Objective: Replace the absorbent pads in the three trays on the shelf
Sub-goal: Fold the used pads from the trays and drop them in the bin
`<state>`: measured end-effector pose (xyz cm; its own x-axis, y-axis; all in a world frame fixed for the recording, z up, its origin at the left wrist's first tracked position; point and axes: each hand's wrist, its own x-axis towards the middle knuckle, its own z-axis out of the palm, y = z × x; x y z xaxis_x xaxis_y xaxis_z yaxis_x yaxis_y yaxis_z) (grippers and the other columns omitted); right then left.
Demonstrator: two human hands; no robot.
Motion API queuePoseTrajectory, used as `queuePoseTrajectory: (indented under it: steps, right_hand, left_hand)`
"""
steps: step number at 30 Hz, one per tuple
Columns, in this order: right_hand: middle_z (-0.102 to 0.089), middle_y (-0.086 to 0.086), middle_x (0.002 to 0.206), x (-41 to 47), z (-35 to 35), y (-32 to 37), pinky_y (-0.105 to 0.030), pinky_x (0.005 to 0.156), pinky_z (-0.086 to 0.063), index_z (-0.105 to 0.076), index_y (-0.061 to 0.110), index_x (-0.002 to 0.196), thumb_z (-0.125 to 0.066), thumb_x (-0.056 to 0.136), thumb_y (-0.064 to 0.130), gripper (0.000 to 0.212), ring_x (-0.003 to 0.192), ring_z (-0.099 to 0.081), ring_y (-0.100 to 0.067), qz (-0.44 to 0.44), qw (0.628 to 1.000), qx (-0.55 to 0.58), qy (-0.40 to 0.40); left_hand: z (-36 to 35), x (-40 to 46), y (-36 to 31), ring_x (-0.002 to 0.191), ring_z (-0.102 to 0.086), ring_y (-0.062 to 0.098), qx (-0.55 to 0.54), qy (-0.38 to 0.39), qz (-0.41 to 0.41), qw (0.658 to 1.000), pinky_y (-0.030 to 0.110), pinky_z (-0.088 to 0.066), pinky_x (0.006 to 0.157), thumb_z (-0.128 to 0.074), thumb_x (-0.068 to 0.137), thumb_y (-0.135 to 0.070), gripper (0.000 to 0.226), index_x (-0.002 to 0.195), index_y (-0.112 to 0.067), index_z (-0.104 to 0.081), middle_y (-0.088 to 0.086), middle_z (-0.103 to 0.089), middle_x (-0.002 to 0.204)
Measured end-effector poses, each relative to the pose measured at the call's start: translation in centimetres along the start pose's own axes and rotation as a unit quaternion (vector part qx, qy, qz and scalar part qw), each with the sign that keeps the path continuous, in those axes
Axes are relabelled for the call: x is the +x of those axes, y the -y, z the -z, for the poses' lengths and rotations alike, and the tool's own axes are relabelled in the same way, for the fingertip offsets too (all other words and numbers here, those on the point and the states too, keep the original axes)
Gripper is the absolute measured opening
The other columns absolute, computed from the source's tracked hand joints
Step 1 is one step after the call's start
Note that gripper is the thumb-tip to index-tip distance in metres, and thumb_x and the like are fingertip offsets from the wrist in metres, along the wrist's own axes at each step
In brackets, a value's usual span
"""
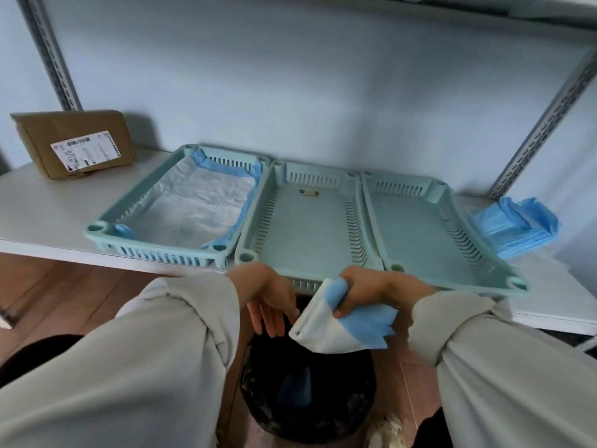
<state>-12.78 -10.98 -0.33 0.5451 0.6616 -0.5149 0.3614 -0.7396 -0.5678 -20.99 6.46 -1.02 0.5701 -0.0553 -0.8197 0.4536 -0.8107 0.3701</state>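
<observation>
Crumpled blue-white pad [347, 328] above round bin [308, 399]

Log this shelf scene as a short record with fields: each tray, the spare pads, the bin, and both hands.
left tray: pad still inside
middle tray: bare
right tray: bare
folded blue pads: on shelf, right of trays
black bin: below the hands
right hand: grips crumpled pad over the bin
left hand: fingers relaxed, holds nothing

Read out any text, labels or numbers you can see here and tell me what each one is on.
Nothing here can be read.
Shipping label on the cardboard box: barcode and print lines, too blurred to read.
Small sticker on the floor of the middle tray: too small to read.
</observation>
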Motion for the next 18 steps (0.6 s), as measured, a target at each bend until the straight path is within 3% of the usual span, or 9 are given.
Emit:
queuePoseTrajectory:
  steps: [5,8,10,14,18]
  right_hand:
    - [-0.061,-0.009,0.105,3.6,-4.8,-1.6,-0.031,0.083,-0.043,-0.06,0.012,0.101,-0.063,0.083,0.019,0.019,0.102,-0.057,-0.021,-0.053,0.989,-0.051,-0.126]
    - [-0.066,-0.011,0.097,5.5,-7.9,-3.1,-0.032,0.075,-0.047,-0.059,0.015,0.079,-0.057,0.085,0.021,0.009,0.095,-0.063,-0.029,-0.098,0.988,-0.043,-0.116]
    - [-0.065,-0.01,0.096,6.6,-9.4,-4.0,-0.031,0.072,-0.046,-0.062,0.013,0.086,-0.056,0.087,0.021,0.01,0.089,-0.062,-0.028,-0.138,0.983,0.001,-0.124]
    - [-0.063,-0.015,0.112,8.7,-11.4,-5.3,-0.035,0.083,-0.05,-0.059,0.004,0.112,-0.056,0.09,0.017,0.026,0.102,-0.062,-0.03,-0.233,0.948,0.14,-0.164]
    - [-0.059,-0.015,0.126,10.3,-12.9,-6.2,-0.029,0.082,-0.046,-0.053,0.002,0.125,-0.053,0.093,0.016,0.035,0.115,-0.058,-0.029,-0.318,0.924,0.159,-0.141]
  left_hand:
    - [-0.9,3.3,0.9,0.094,-0.058,0.025,0.01,-0.075,-0.04,0.996,0.039,-0.051,0.085,-0.041,0.097,-0.012,0.032,0.123,0.0,-0.053,0.013,-0.06,0.106]
    - [-1.9,4.9,1.8,0.075,-0.051,0.022,0.043,-0.091,-0.05,0.994,0.03,-0.048,0.057,-0.038,0.094,-0.006,0.035,0.124,0.001,-0.054,0.009,-0.051,0.084]
    - [-2.4,5.8,2.4,0.083,-0.05,0.024,0.044,-0.093,-0.052,0.993,0.029,-0.045,0.055,-0.036,0.094,-0.005,0.042,0.135,-0.007,-0.046,0.014,-0.05,0.098]
    - [-2.5,7.3,3.7,0.114,-0.054,0.033,0.018,-0.1,-0.049,0.994,0.039,-0.052,0.081,-0.039,0.098,-0.012,0.045,0.143,-0.014,-0.038,0.014,-0.043,0.139]
    - [-2.5,8.4,4.7,0.126,-0.046,0.029,-0.006,-0.081,-0.038,0.996,0.04,-0.049,0.098,-0.042,0.099,-0.018,0.045,0.144,-0.017,-0.037,0.008,-0.036,0.147]
